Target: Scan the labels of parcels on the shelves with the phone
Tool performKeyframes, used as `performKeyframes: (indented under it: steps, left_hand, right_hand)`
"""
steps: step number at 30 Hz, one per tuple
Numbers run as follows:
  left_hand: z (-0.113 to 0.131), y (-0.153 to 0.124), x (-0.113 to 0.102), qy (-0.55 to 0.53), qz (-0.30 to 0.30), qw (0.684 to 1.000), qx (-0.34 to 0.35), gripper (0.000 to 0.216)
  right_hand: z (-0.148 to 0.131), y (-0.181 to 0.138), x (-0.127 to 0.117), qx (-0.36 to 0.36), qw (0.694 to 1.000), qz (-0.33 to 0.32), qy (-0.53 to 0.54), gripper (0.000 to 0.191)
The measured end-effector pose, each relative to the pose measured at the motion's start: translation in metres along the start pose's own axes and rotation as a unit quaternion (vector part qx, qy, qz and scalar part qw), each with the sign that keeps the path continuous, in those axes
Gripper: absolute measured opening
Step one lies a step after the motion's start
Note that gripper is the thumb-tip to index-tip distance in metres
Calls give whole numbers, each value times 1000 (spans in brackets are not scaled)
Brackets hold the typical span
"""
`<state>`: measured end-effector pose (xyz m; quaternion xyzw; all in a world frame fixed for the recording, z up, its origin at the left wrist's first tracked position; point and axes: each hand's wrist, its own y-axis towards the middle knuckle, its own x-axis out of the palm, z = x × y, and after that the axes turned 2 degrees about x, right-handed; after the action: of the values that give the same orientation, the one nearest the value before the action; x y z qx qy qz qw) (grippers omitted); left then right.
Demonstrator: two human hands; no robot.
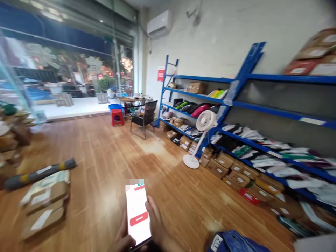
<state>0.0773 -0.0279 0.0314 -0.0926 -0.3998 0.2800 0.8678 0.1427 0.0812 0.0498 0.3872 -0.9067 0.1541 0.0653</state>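
Note:
A smartphone (139, 213) with a lit white screen and red bands stands upright at the bottom middle. My left hand (122, 238) closes round its left side and lower edge, the thumb lying by the bottom corner of the screen. Along the right edge my right hand (157, 224) grips it too, its thumb beside the screen. Parts of the fingers are hidden behind the phone. Its top is blurred in blocks, and the screen's words cannot be read.
Flat parcels (49, 213) and a long grey roll (42, 173) lie on the floor at left. A white fan (193, 161) stands before blue shelves (204, 78) filled with packages. Cartons (237, 178) line the floor below. A chair (143, 120), red stool (117, 117) and blue bag (236, 241) are also there.

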Motion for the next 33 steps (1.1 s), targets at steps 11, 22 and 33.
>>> performKeyframes:
  steps: [11, 22, 33]
  left_hand:
    - [-2, -14, 1, -82, -46, 995, 17, 119]
    - [-27, -36, -21, -115, -5, 987, 113, 110]
    - [-22, -45, -19, -201, 53, 960, 189, 113]
  right_hand:
    - [-17, -5, 2, 6, 995, -101, 22, 40]
    - [1, -6, 21, 67, 980, -183, 34, 39]
    - [4, 20, 43, 87, 944, -313, -52, 41]
